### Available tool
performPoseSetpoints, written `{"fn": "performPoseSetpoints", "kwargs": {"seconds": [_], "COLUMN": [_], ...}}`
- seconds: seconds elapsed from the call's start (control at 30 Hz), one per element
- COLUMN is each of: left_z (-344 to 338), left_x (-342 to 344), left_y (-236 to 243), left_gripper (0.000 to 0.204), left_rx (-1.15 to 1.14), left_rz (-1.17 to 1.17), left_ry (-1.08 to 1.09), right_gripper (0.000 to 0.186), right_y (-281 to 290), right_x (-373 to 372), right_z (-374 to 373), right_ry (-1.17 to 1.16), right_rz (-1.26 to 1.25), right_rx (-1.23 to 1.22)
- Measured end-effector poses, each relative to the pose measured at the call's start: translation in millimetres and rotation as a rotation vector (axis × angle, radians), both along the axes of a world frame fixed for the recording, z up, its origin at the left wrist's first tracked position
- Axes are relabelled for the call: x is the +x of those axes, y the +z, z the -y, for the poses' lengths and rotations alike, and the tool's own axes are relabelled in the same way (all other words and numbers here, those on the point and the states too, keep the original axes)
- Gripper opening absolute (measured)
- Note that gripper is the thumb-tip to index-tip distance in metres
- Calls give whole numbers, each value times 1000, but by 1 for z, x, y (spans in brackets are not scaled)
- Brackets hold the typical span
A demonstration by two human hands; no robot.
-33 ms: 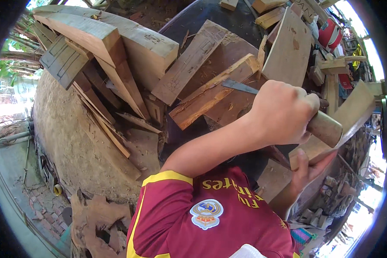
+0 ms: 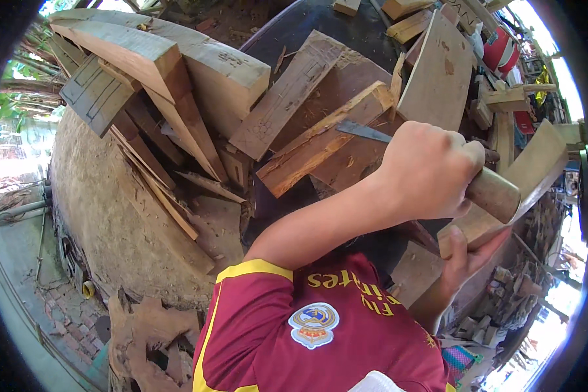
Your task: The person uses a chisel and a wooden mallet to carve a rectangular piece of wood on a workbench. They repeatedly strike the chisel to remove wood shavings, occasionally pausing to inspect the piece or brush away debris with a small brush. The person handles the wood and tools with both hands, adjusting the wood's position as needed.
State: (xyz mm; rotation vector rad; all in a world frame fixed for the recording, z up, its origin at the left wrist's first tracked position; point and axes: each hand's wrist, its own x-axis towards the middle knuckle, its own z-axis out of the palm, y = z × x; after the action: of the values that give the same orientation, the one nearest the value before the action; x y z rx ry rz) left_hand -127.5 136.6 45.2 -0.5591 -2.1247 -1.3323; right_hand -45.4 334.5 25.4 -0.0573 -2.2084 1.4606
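Observation:
My left arm reaches across to the right. My left hand (image 2: 431, 166) is closed in a fist around a thick round wooden handle (image 2: 496, 196), whose blunt end sticks out below the fist. Beyond the knuckles a narrow grey pointed blade (image 2: 364, 131) shows over a rough wooden block (image 2: 326, 137). The fist hides whether blade and handle are one tool. Lower right, my right hand (image 2: 467, 251) grips the near end of a flat wooden board (image 2: 536, 166), thumb on its face and fingers mostly hidden behind. The board slants up to the right, partly behind the handle.
Heavy beams (image 2: 222, 72) lean at the upper left beside a large brown rounded surface (image 2: 91, 196). A plank with pencil marks (image 2: 287, 98) lies beyond the block. A pale panel (image 2: 441, 72) and a red-and-white object (image 2: 501, 52) are at the upper right.

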Motion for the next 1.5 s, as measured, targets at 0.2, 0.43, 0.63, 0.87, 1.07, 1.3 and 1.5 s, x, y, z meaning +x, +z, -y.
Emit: {"fn": "performPoseSetpoints", "kwargs": {"seconds": [0.2, 0.43, 0.63, 0.87, 1.07, 1.3, 1.5], "left_z": [2, 7, 22, 18, 26, 23, 33], "left_x": [-1, -4, -13, -18, -27, -28, -35], "left_y": [2, 3, 7, 12, 10, 9, -19], "left_gripper": [28, 25, 23, 20, 21, 20, 22], "left_rx": [34, 74, 38, 49, 23, 21, -184], "left_rz": [-7, 0, 7, 33, 28, 34, 161], "left_ry": [31, 17, 42, 59, 132, 135, 168], "right_gripper": [97, 95, 94, 81, 89, 82, 87], "right_y": [-4, 1, 24, 62, 24, 45, -3], "right_x": [3, 5, -6, -19, -1, -15, -10], "right_z": [-3, 5, -6, 29, 15, 15, -16], "right_ry": [62, 57, -63, -215, -33, -281, -77], "right_rz": [5, 3, -244, -553, -236, -556, -265], "right_rx": [4, 12, 117, -4, 734, 266, 881]}}
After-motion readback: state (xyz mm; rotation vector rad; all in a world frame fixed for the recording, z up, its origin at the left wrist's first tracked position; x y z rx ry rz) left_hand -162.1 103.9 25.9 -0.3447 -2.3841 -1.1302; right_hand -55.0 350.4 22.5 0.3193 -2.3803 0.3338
